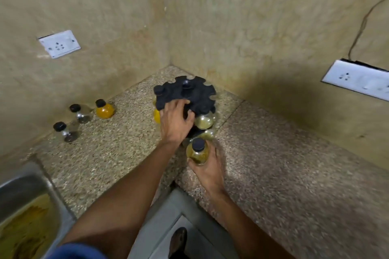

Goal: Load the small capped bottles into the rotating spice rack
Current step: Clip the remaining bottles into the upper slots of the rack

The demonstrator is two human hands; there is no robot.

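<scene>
A black rotating spice rack (pixel 195 92) stands in the counter's corner with notched slots around its top. My left hand (pixel 175 121) rests on the rack's front edge, fingers spread over it. Several bottles hang in it, among them a greenish one (pixel 203 121) at the front right and an orange one (pixel 156 115) partly hidden behind my left hand. My right hand (pixel 207 166) grips a black-capped bottle of greenish-yellow contents (pixel 197 152) just in front of the rack. Three loose capped bottles stand at the left wall: an orange one (pixel 104 109) and two clear ones (pixel 81 112) (pixel 65 131).
A speckled stone counter (pixel 273 164) wraps the corner, with beige walls close behind the rack. A steel sink (pixel 23 202) sits at the lower left. Wall sockets (pixel 59 43) (pixel 357 79) are mounted left and right. A shoe (pixel 177 242) shows on the floor below.
</scene>
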